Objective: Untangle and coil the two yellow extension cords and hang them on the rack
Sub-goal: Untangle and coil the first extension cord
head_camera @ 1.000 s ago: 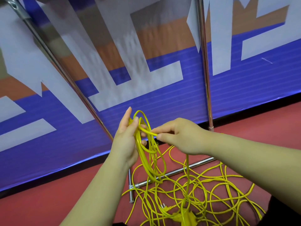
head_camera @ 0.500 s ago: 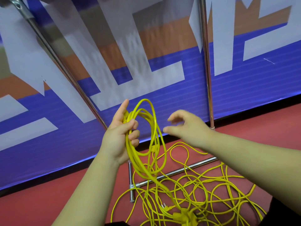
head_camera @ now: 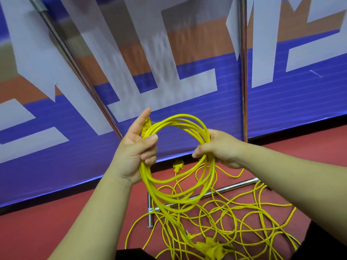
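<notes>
Your left hand (head_camera: 137, 154) is closed around one side of a coil (head_camera: 178, 160) of yellow cord, with the index finger pointing up and the thumb pressing the loops against the curled fingers. Your right hand (head_camera: 219, 149) pinches the opposite side of the coil between thumb and fingers. Gripping it on both sides likely keeps the several loops stacked in one round ring so they do not slip apart while more cord is added.

The coil hangs in the air in front of you, above the red floor (head_camera: 47, 228). The cord is thin, bright yellow and glossy. From the bottom of the ring one strand runs down into a loose tangle (head_camera: 244, 218) of overlapping yellow loops on the floor, which lies across the chrome base bars of the rack (head_camera: 221, 190). A yellow plug (head_camera: 178, 164) lies on the floor near the foot of the blue and white banner (head_camera: 281, 109), and a yellow socket block (head_camera: 210, 248) sits at the near edge of the tangle. Nothing hangs on the rack's poles that you can see.
</notes>
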A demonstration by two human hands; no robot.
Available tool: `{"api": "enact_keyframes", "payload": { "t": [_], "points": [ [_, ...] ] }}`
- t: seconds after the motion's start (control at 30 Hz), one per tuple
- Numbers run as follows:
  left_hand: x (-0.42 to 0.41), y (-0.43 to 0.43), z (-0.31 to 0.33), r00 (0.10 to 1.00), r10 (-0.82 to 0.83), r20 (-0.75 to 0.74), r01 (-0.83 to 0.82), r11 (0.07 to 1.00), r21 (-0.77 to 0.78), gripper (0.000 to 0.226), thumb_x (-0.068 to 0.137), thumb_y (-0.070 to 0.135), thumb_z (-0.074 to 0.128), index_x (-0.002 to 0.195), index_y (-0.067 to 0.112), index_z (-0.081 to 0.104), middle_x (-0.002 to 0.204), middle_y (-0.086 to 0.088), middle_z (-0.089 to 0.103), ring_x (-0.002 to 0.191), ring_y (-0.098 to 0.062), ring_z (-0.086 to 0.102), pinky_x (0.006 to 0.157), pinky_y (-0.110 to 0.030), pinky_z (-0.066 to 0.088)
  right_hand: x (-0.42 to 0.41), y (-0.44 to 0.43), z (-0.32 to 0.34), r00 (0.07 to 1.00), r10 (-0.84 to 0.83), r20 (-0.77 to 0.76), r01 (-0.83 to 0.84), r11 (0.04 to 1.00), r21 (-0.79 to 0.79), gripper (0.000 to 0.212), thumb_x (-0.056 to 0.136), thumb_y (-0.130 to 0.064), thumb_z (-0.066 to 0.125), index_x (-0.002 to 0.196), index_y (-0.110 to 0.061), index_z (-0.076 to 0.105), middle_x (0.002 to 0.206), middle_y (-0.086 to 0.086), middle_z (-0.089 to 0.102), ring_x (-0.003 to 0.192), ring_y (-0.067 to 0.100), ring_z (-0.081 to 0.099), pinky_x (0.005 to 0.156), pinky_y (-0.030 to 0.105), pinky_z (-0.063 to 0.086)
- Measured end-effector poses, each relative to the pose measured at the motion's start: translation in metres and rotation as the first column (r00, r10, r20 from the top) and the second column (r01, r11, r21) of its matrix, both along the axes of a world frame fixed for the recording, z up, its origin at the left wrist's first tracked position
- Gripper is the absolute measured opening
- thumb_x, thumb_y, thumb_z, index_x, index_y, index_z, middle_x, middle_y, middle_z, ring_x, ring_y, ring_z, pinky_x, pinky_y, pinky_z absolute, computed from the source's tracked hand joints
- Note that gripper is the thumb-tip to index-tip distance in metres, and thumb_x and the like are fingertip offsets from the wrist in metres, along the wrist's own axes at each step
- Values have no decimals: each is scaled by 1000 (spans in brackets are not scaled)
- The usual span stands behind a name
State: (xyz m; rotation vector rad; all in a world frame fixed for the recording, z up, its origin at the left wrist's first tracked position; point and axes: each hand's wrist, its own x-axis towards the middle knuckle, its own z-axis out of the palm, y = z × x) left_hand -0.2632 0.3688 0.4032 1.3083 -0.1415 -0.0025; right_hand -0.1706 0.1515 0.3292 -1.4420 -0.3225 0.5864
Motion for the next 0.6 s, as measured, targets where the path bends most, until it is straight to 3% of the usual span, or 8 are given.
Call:
{"api": "enact_keyframes", "payload": {
  "t": [0.17,0.27,0.37,0.43,0.53,0.6],
  "points": [
    [9,26,-2,954,298,33,-298,954,7,83,79,-5,66,148,35,45,64,6,41,41,-3,35,40,-16,34,-3,-3,-4,994,106,18,-105,993,-62,53,80,16,64,122,-17,64,90,3,70,74,20,62,60,27,45],
    [11,30,0,932,362,19,-362,932,4,81,78,1,65,147,35,43,65,6,44,41,-3,37,40,-16,37,0,-8,-4,989,145,16,-143,986,-84,55,76,11,70,122,-18,63,90,5,72,79,18,64,65,25,45],
    [12,29,-2,937,350,6,-350,937,-3,69,91,-2,56,147,36,41,62,6,46,42,-2,37,41,-16,38,0,-9,-6,988,154,7,-151,980,-131,55,70,6,74,121,-12,62,88,7,71,77,19,64,64,27,41],
    [11,27,-2,951,308,-22,-308,951,-11,65,94,3,54,149,36,41,65,4,42,42,-2,34,42,-14,34,2,-9,-6,993,99,58,-88,983,-163,48,78,11,72,117,-15,62,93,8,70,75,17,66,63,26,50],
    [7,19,-1,984,175,-17,-174,984,47,71,88,6,65,149,37,42,68,2,37,41,-2,30,41,-15,30,4,-11,-4,966,-12,257,88,954,-286,56,76,-5,80,123,-26,57,106,5,69,81,19,72,77,39,61],
    [5,12,-2,996,88,1,-88,992,91,69,87,7,63,146,38,46,71,-2,33,40,-3,29,40,-16,29,2,-8,0,925,-55,376,185,929,-320,62,76,-14,83,127,-29,53,108,2,69,84,22,73,83,45,59]
  ]
}}
